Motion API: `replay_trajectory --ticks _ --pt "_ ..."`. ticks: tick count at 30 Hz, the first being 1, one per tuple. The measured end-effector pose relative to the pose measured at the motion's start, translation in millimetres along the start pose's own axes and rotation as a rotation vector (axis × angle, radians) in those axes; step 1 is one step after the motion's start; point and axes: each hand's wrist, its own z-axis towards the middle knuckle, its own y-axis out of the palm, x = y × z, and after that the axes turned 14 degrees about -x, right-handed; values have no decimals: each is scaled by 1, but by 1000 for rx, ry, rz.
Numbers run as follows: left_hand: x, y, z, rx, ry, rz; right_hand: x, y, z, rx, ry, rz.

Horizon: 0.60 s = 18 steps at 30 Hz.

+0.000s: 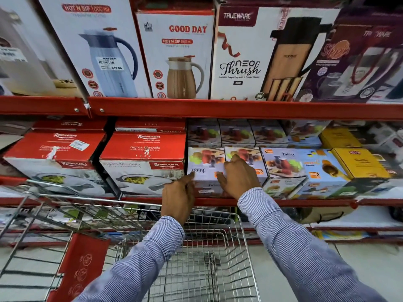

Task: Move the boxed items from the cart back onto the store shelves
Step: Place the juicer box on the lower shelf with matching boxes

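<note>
A red metal store shelving unit [218, 110] fills the upper part of the view, with two stocked levels in sight. The top level carries tall white cartons printed with insulated jugs, among them a white "Good Day" carton with a brown flask pictured on it [177, 55] and a white "Neo Thrush" carton [239, 62].

Below the shelves stands a silver wire shopping cart [196, 264] with a red plastic seat flap [80, 264] at its near left; the part of the basket floor that shows between the sleeves is bare mesh.

On the lower level sit two red-and-white "Rishabh" casserole cartons [142, 162], side by side at the left. Just to their right is a row of pale lilac juicer boxes printed with fruit.

The frontmost pale lilac juicer box [205, 166] rests on this lower shelf at its front edge, beside the right-hand casserole carton.

The right hand [238, 177], in a blue-striped sleeve [294, 247], lies spread over the box's top and front, pressing without closing around it. The left hand [177, 197] is loosely curled, its index fingertip touching the box's lower left corner; it grasps nothing.
</note>
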Motion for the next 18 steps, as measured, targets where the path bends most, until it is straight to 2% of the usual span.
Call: replay_trajectory --ticks 3,7,13,18 --pt "1 1 3 10 1 1 8 -6 15 -24 -17 -68" --pt "2 1 9 22 7 -15 21 -14 38 -55 -113 -40" --pt "-4 4 13 31 12 -34 23 -20 58 -188 -201 -185" --pt "-7 6 18 37 10 -48 24 -24 67 -207 -228 -268"
